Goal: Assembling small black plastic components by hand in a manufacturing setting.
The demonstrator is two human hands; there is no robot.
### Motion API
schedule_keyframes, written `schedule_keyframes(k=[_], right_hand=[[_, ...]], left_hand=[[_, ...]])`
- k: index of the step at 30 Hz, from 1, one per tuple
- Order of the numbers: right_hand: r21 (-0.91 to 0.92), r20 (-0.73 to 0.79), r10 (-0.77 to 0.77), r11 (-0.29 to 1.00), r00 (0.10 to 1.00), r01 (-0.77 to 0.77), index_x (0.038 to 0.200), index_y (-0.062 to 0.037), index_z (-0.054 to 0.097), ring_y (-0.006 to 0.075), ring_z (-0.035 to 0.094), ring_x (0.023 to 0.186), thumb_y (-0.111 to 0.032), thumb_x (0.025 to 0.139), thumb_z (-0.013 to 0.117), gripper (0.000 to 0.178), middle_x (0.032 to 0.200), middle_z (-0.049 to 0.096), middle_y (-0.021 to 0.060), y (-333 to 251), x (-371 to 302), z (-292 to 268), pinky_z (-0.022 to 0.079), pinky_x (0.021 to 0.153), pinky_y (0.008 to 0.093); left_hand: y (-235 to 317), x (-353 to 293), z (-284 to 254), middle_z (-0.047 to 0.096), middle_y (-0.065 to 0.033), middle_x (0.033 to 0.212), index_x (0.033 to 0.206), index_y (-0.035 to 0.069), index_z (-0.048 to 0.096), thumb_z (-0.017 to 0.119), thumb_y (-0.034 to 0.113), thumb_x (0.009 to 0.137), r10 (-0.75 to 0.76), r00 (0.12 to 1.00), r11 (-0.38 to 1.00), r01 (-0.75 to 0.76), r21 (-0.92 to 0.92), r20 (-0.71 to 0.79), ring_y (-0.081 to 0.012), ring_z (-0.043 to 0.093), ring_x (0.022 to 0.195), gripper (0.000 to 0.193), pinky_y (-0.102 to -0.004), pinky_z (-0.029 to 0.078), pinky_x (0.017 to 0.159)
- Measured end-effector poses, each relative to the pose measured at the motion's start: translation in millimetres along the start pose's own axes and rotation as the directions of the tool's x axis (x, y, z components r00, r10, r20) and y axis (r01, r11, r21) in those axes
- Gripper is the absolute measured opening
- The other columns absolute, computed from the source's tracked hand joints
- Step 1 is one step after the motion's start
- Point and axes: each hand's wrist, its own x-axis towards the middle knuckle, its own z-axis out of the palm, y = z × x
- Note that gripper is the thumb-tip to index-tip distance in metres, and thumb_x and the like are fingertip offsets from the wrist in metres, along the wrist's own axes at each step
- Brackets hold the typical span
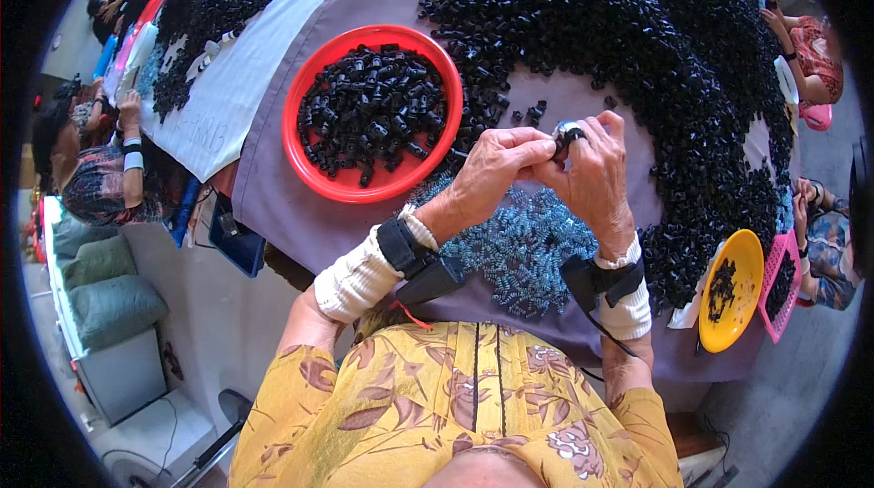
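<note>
My left hand [499, 167] and my right hand [596, 169] meet above the table, in front of a large heap of small black plastic parts [583, 5]. Between their pinched fingertips is a small black plastic part [560, 147], mostly covered by the fingers. Something black and silvery sits at my right fingers; I cannot make out whether it is worn or held. Just below the hands lies a pile of small bluish coil springs [514, 256]. A red bowl [298, 156] full of black plastic parts stands left of my left hand.
The black heap curves down the right side of the purplish tablecloth [282, 215]. A yellow bowl [753, 274] and a pink basket [775, 315] stand at the right edge. People work at both sides. Green sacks [114, 288] lie at the left.
</note>
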Motion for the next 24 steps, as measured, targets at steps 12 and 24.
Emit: schedule_keyframes(k=[12,24], right_hand=[[0.033,-0.026,-0.013,0.999,1.0,0.014,0.06,-0.0052,0.052,0.0223,0.052,0.059,-0.033,0.065,0.075,0.037,0.058,0.052,0.0056,-1.3,-0.5,0.3,0.036,0.074,0.0404],[0.065,-0.032,-0.01,0.998,0.999,0.012,0.06,-0.0029,0.055,0.0234,0.054,0.061,-0.023,0.068,0.071,0.028,0.06,0.055,0.0077,0.4,1.1,0.8,0.037,0.074,0.0414]], left_hand=[[-2.0,0.2,-2.5,0.063,-0.0028,0.088,0.097,-0.001,0.062,0.054,0.017,0.089,0.019,0.999,0.999,-0.02,0.025,0.025,-0.0074,0.059,0.08,0.021,-0.0209,0.048,0.073],[0.2,-2.0,-5.5,0.062,-0.0035,0.081,0.09,0.0,0.062,0.048,0.033,0.094,0.01,1.0,0.999,-0.011,0.047,0.012,-0.0089,0.059,0.074,0.035,-0.0256,0.051,0.071]])
